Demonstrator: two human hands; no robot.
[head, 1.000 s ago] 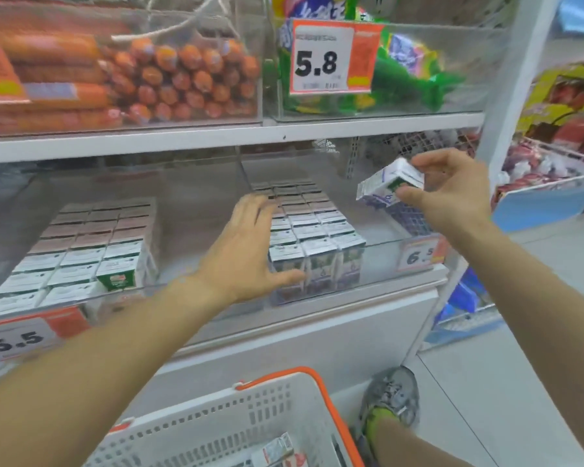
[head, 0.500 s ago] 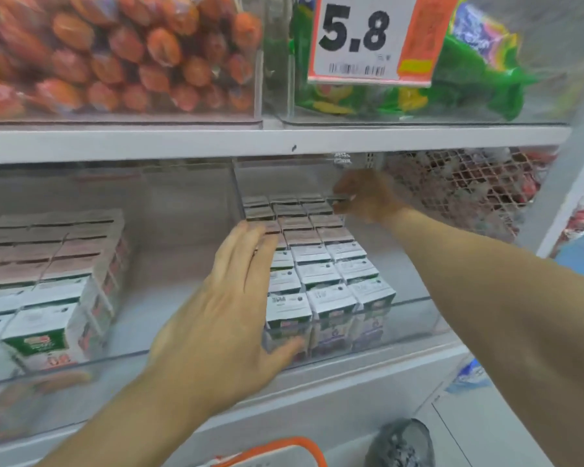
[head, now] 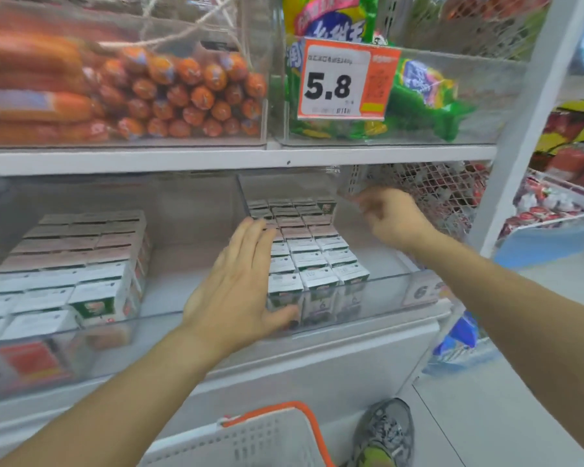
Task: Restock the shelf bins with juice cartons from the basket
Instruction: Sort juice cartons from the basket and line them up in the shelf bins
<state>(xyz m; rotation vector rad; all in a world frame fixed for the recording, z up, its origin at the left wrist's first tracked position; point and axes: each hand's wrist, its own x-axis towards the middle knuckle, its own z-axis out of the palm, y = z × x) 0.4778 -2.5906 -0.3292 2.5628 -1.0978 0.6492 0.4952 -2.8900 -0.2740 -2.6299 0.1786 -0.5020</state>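
Note:
Small white-topped juice cartons (head: 312, 254) stand in three rows inside the clear right-hand shelf bin (head: 385, 291). My left hand (head: 236, 284) lies flat with straight fingers against the left side of those rows, thumb at the front carton. My right hand (head: 391, 220) is deep in the bin at the back right, blurred, fingers loosely bent and holding nothing. One carton (head: 327, 207) stands at the back of the right row, just left of that hand. The white basket (head: 250, 439) with its orange rim shows at the bottom edge.
A second clear bin on the left holds more cartons (head: 75, 264). The shelf above carries sausages (head: 169, 96) and green snack bags (head: 418, 109) behind a 5.8 price tag (head: 338, 84). My shoe (head: 385, 433) is on the floor beside the basket. A white upright post (head: 520, 129) bounds the shelf at right.
My right hand carried a carton from outside into the back of the right bin and now holds nothing. My left hand stayed against the rows. The view moved closer.

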